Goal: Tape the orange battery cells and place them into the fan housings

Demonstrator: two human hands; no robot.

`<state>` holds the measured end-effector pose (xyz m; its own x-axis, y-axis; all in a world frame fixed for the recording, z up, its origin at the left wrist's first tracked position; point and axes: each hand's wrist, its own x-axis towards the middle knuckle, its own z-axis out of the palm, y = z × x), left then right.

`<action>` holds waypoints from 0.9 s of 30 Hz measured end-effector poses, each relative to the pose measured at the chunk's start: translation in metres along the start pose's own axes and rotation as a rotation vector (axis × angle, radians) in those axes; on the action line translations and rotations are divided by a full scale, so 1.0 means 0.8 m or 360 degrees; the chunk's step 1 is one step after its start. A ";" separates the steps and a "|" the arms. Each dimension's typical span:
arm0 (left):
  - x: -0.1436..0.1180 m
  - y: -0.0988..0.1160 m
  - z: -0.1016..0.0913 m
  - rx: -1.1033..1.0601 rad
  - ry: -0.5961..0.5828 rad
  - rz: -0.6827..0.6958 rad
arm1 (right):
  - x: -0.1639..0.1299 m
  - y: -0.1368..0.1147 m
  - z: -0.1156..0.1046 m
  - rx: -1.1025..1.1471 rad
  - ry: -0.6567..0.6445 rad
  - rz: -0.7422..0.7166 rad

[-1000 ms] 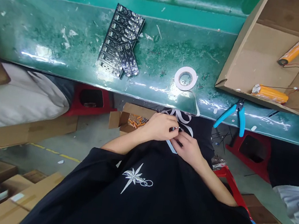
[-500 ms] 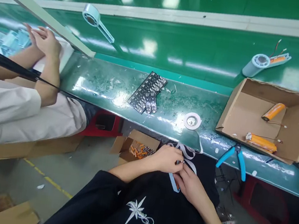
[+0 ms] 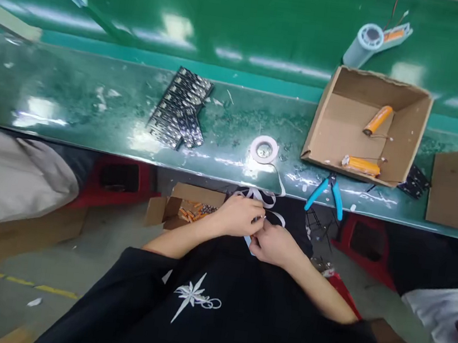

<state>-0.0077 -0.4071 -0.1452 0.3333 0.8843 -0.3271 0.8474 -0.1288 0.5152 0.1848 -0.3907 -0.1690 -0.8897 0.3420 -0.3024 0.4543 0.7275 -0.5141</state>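
My left hand point(image 3: 239, 216) and my right hand point(image 3: 273, 244) meet in my lap, below the edge of the green workbench point(image 3: 93, 114). Both pinch a small object that the fingers hide, along with a white tape strip point(image 3: 270, 199) that loops up to the tape roll point(image 3: 264, 149) on the bench. A stack of dark circuit boards point(image 3: 180, 109) lies left of the roll. Blue-handled cutters point(image 3: 327, 193) rest at the bench edge, right of my hands.
An open cardboard box point(image 3: 329, 117) holding two orange batteries point(image 3: 360, 166) stands at the right, another box point(image 3: 455, 187) further right. A small box of orange parts point(image 3: 190, 211) sits on the floor. Co-workers in white sit on both sides. Red stools stand under the bench.
The view swung down and right, so the co-worker's hands at left left the picture. My hands stay together on the strip in my lap.
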 end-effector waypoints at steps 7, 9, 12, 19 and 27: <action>0.012 -0.003 0.003 -0.0101 -0.0102 0.0025 | 0.000 0.007 0.000 -0.0067 0.0001 -0.0178; 0.015 -0.004 0.008 -0.0145 -0.0099 0.0033 | 0.003 0.011 -0.003 -0.0087 -0.0080 -0.0197; 0.016 -0.007 0.013 -0.0210 -0.0063 0.0076 | 0.008 0.019 -0.011 -0.0041 -0.0213 -0.0295; 0.009 -0.015 0.013 -0.0314 0.0102 0.0178 | 0.007 0.039 -0.008 0.0107 0.0026 -0.0470; 0.006 -0.020 0.009 -0.0347 0.0128 0.0171 | -0.016 0.050 0.021 0.0258 0.0588 -0.0493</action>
<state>-0.0167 -0.4045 -0.1609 0.3751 0.9047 -0.2020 0.6968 -0.1315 0.7051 0.2150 -0.3755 -0.1992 -0.9267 0.3335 0.1733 0.1413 0.7363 -0.6617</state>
